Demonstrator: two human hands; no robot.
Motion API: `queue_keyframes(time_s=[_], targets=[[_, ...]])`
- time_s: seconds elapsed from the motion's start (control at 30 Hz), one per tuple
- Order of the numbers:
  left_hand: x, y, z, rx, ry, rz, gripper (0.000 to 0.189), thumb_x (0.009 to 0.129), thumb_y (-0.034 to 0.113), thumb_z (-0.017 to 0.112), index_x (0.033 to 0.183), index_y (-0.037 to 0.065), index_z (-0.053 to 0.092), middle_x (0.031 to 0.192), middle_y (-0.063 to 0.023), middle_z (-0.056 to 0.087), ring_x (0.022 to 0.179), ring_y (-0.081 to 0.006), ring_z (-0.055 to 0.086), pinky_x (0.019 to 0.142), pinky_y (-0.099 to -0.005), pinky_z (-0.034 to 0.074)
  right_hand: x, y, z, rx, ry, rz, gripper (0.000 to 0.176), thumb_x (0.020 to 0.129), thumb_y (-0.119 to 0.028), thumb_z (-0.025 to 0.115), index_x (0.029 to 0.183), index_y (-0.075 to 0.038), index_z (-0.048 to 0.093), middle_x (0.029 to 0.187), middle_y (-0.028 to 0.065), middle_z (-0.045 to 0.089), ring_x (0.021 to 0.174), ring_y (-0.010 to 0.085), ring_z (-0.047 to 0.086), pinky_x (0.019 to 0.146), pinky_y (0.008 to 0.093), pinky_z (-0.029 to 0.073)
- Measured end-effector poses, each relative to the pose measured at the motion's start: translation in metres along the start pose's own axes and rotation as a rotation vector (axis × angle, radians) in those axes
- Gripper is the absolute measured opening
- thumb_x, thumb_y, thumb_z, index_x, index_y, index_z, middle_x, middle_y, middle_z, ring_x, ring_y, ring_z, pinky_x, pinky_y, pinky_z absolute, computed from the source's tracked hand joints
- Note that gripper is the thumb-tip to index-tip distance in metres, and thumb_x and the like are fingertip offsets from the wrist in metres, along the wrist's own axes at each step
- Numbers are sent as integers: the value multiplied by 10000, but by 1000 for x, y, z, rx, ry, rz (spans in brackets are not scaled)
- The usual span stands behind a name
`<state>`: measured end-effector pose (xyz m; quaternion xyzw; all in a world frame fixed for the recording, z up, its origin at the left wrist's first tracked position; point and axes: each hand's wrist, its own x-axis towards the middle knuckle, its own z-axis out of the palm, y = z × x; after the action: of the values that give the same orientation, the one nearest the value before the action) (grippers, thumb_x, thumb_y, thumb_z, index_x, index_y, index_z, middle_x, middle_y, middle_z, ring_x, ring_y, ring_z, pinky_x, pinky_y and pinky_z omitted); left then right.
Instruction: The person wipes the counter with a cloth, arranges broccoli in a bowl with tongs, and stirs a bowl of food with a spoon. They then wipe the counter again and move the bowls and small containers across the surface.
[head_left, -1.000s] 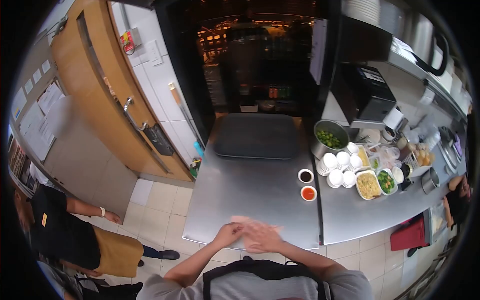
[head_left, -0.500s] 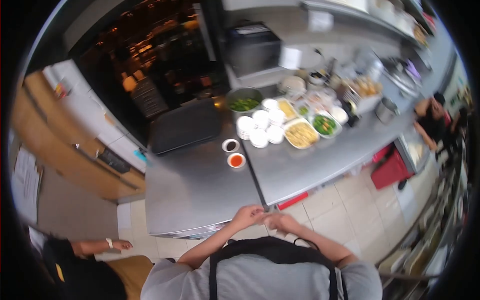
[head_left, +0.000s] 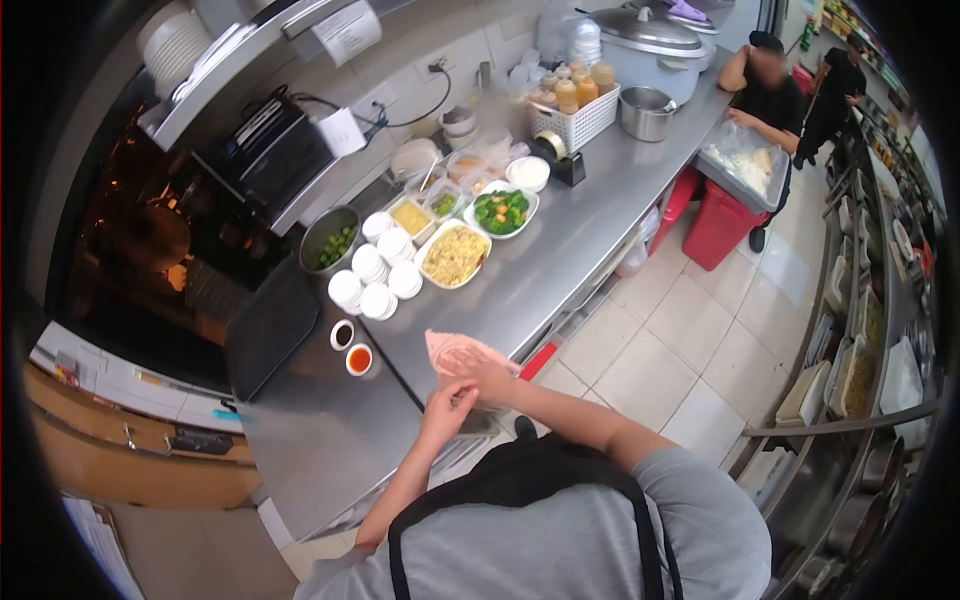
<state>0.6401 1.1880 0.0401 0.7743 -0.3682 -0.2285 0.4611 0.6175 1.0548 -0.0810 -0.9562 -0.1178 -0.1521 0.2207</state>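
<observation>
"What's to the right of the red sauce (head_left: 358,361)?"

"I see the left hand (head_left: 444,408), fingers curled; I can't tell if it's holding anything. Next comes the pink cloth (head_left: 438,348). The right hand (head_left: 485,380) lies loose and flat on it."
</observation>
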Motion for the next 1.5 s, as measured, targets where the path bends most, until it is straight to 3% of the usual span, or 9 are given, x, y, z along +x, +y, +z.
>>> queue_keyframes(time_s=[0.17, 0.3, 0.43, 0.67, 0.93, 1.13, 1.3, 1.43, 1.5], targets=[[37, -19, 20, 48, -93, -43, 201, 776, 157, 610, 930, 29, 623, 826, -95, 625, 705, -163, 590, 644, -270, 470, 0, 57, -63, -199, -34, 173, 522, 843, -364, 402, 1307, -135, 336, 1355, 99, 318, 1281, 242, 246, 1051, 406, 143], [67, -40, 35, -41, -152, -114, 202, 776, 161, 611, 931, 33, 626, 830, -100, 632, 701, -159, 591, 648, -274, 472, -27, 161, -94, -588, 197, 360, 519, 880, -382, 343, 1301, -80, 325, 1346, 109, 320, 1270, 248, 254, 1041, 408, 157], [107, -27, 41, 33, -233, -99, 214, 774, 168, 614, 933, 24, 623, 838, -112, 633, 699, -171, 604, 664, -278, 476, -44, 228, -163, -420, 79, 839, 514, 892, -413, 291, 1341, -163, 276, 1395, 109, 239, 1300, 278, 186, 1053, 444, 117], [182, -5, 51, 97, -188, -73, 221, 777, 173, 608, 938, 21, 615, 848, -121, 628, 731, -194, 616, 663, -283, 481, -73, 348, -227, -426, 163, 1040, 477, 898, -403, 273, 1337, -218, 289, 1406, 67, 229, 1306, 287, 164, 1054, 454, 108], [219, -36, 88, 100, 20, -192, 202, 786, 190, 600, 912, 34, 623, 766, -84, 633, 641, -144, 594, 616, -261, 475, -48, 488, -271, -440, 225, 1006, 478, 901, -372, 264, 1334, -173, 300, 1413, 74, 210, 1313, 284, 135, 1053, 459, 89], [217, -32, 103, -625, 363, -779, 177, 826, 174, 557, 905, 16, 567, 701, -114, 593, 588, -214, 606, 536, -316, 527, -23, 577, -278, -406, 319, 968, 503, 893, -361, 309, 1316, -89, 315, 1408, 144, 195, 1305, 328, 139, 1053, 465, 91], [203, -95, 77, -1160, 847, -635, 342, 856, 214, 483, 1145, 42, 421, 1030, -181, 538, 860, -276, 585, 716, -396, 510, -8, 589, -292, -427, 272, 957, 523, 885, -345, 336, 1307, -38, 306, 1392, 184, 206, 1303, 334, 139, 1053, 467, 87], [219, -56, 40, -1313, 723, -435, 412, 859, 212, 455, 1235, 80, 351, 1141, -181, 491, 948, -278, 559, 790, -390, 483, -24, 576, -290, -446, 203, 839, 500, 885, -332, 344, 1279, -24, 339, 1368, 219, 233, 1286, 359, 171, 1049, 464, 120], [229, -17, 35, -1032, 656, -475, 430, 858, 127, 420, 1271, 73, 314, 1169, -170, 487, 986, -277, 551, 822, -376, 472, -38, 564, -285, -414, 209, 752, 503, 882, -331, 355, 1284, -29, 336, 1359, 216, 255, 1283, 364, 180, 1048, 466, 123]])
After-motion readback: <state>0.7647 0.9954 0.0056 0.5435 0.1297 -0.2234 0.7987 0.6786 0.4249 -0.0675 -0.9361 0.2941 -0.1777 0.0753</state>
